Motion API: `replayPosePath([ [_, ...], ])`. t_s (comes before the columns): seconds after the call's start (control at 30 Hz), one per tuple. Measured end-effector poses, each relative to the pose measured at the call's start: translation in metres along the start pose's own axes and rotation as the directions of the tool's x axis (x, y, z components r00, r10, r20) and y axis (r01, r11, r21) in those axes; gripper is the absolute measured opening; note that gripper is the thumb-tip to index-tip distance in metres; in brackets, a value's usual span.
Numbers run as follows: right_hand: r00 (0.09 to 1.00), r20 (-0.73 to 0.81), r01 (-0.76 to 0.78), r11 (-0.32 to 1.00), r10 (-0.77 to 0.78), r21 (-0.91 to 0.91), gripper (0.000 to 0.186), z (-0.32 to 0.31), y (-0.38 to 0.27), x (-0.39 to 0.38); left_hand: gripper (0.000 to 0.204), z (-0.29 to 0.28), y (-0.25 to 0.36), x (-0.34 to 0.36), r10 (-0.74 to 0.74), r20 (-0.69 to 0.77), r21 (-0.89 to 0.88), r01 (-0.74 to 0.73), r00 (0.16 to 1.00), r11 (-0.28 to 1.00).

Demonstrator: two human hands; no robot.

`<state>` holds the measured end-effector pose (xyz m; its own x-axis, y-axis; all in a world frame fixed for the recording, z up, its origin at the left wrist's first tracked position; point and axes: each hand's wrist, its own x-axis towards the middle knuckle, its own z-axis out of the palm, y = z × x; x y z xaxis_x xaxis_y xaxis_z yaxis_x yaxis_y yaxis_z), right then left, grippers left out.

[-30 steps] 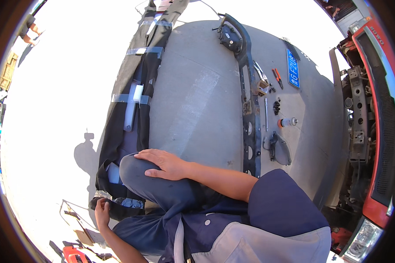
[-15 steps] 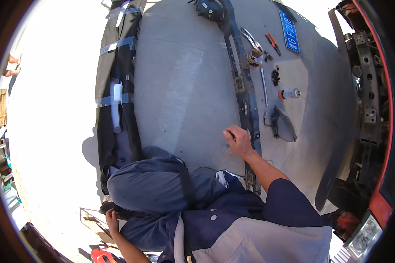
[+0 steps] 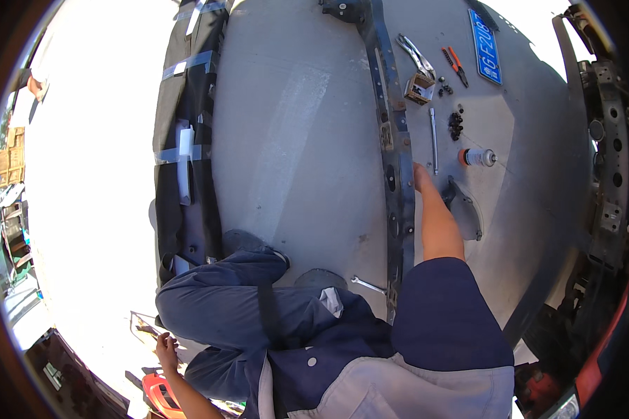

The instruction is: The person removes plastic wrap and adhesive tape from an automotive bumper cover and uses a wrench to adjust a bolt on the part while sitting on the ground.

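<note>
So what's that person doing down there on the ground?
A person in blue work clothes sits on a concrete floor beside a long dark metal car bar. The right hand reaches over the bar toward a thin silver rod lying next to a small spray can, some black bolts, pliers and a blue plate. The left hand rests low by the hip, near something red. A small wrench lies by the knee.

head-worn fisheye, facing down — concrete ground [image 3: 293, 140] near
</note>
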<state>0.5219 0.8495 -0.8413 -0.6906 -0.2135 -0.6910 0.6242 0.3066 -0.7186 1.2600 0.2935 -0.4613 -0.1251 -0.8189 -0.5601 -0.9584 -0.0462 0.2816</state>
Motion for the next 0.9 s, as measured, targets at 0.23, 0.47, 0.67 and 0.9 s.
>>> replayPosePath([
  [0.23, 0.939, -0.192, 0.186, 0.890, -0.287, -0.417, 0.025, -0.032, -0.029, -0.090, 0.028, -0.033, 0.022, -0.011, -0.066, -0.049, 0.095, 0.070, 0.997, 0.993],
  [0.47, 0.682, -0.526, 0.346, 0.858, -0.508, -0.380, 0.020, -0.033, -0.083, -0.184, 0.029, -0.005, -0.002, 0.012, -0.078, 0.035, -0.010, 0.079, 0.996, 0.997],
  [0.67, 0.867, 0.093, 0.461, 0.715, -0.490, -0.525, 0.016, 0.126, -0.060, -0.279, 0.026, 0.030, -0.002, 0.028, -0.020, 0.033, -0.050, 0.022, 0.999, 0.998],
  [0.9, 0.720, 0.165, -0.201, 0.430, 0.675, -0.880, 0.035, 0.128, 0.187, -0.305, 0.019, 0.042, -0.005, -0.002, 0.025, 0.006, 0.006, -0.025, 1.000, 1.000],
])
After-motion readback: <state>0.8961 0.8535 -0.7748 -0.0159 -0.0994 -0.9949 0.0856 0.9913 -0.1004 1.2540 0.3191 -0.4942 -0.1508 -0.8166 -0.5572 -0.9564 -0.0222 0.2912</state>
